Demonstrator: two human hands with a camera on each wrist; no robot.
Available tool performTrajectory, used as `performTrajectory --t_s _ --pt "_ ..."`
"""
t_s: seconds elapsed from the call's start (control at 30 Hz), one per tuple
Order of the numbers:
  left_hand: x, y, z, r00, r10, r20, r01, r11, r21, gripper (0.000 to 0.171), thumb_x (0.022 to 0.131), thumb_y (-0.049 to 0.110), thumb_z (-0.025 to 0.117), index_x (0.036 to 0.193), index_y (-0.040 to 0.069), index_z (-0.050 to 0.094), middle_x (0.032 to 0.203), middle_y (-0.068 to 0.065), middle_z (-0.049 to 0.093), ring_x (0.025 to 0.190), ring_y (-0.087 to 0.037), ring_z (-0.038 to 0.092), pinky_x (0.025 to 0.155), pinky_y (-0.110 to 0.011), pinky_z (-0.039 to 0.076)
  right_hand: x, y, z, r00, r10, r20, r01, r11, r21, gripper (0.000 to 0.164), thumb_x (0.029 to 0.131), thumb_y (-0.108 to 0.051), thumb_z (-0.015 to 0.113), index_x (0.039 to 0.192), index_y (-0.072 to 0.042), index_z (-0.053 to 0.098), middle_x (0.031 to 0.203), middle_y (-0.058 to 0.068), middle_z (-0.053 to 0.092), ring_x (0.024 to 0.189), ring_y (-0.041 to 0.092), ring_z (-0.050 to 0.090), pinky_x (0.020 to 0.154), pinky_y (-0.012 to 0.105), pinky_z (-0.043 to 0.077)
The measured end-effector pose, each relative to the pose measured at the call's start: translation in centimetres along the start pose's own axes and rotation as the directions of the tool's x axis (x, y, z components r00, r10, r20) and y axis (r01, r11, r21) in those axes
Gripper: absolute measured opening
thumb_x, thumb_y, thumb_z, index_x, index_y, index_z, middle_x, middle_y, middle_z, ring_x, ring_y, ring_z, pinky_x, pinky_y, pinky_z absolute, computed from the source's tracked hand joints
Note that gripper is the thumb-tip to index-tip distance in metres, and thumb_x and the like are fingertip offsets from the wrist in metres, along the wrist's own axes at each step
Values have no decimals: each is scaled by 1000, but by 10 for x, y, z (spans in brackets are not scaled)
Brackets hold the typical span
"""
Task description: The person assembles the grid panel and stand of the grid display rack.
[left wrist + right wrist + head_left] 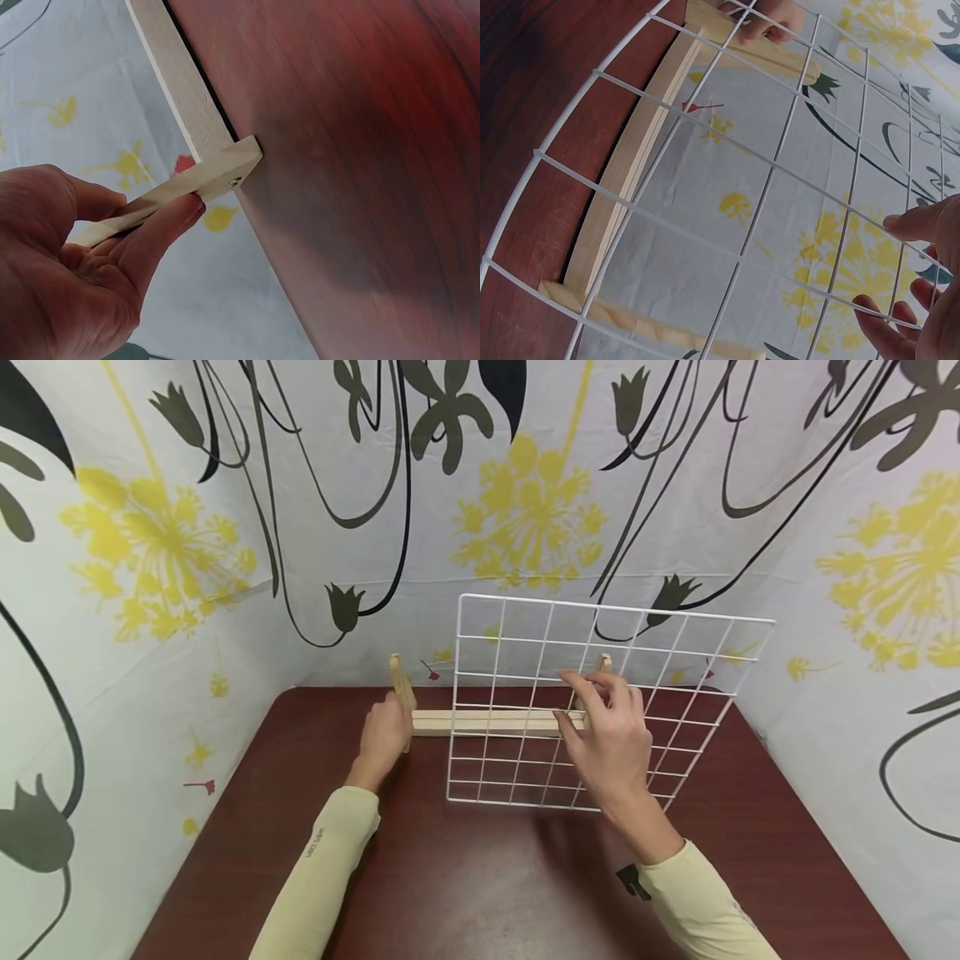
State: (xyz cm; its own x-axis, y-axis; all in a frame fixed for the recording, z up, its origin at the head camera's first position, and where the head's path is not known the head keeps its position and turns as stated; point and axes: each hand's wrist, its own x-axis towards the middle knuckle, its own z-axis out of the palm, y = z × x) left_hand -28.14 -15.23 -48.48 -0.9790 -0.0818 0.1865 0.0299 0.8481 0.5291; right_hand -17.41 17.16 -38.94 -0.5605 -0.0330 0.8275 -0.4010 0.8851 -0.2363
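Observation:
My left hand (385, 731) pinches the left side piece (247, 154) of a pale wooden frame between thumb and fingers. Two screw heads show near that piece's end in the left wrist view. A straight wooden crossbar (431, 722) joins it to the right side piece (604, 662), partly hidden behind my right hand. A white wire grid panel (552, 602) stands tilted in front of the frame. My right hand (615, 735) grips the panel's wires, with the thumb (919, 223) and fingers (889, 330) curled at them.
The dark red-brown tabletop (465, 877) lies under everything. White cloth with yellow and grey flower prints (420, 543) hangs behind and on both sides. A small dark piece (633, 882) shows beside the right cuff.

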Motion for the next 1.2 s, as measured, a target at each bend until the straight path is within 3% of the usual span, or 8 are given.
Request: performTrajectory --t_s 0.43,0.73,1.07,1.2 --pt "-1 30 19 999 37 -1 -37 999 14 25 105 17 51 110 -6 58 92 -28 71 83 -45 74 68 -54 62 -6 5 1 1000 -6 10 6 1000 -2 56 82 -17 90 134 -25 71 125 15 66 104 39 62 62 52 57" --pt "-1 34 24 997 69 -24 -69 997 25 21 100 15 58 105 -5 58 87 -27 71 79 -45 74 64 -53 61 -1 10 3 1000 -14 -16 14 1000 4 51 84 -18 88 132 -23 72 123 16 67 104 39 62 64 53 58" --pt "-2 31 24 995 79 -62 -80 997 -17 17 98 14 62 102 -4 60 82 -23 72 73 -42 74 62 -51 60 33 11 11 996 -66 -65 66 998 6 53 83 -14 89 132 -24 72 123 15 67 100 38 62 58 51 55" --pt "-2 31 26 995 81 -63 -82 996 -16 19 98 14 61 104 -4 60 84 -25 72 76 -43 74 62 -52 60 52 10 9 993 -80 -88 79 997 -5 53 83 -14 88 132 -24 71 123 15 67 101 39 61 61 53 56"
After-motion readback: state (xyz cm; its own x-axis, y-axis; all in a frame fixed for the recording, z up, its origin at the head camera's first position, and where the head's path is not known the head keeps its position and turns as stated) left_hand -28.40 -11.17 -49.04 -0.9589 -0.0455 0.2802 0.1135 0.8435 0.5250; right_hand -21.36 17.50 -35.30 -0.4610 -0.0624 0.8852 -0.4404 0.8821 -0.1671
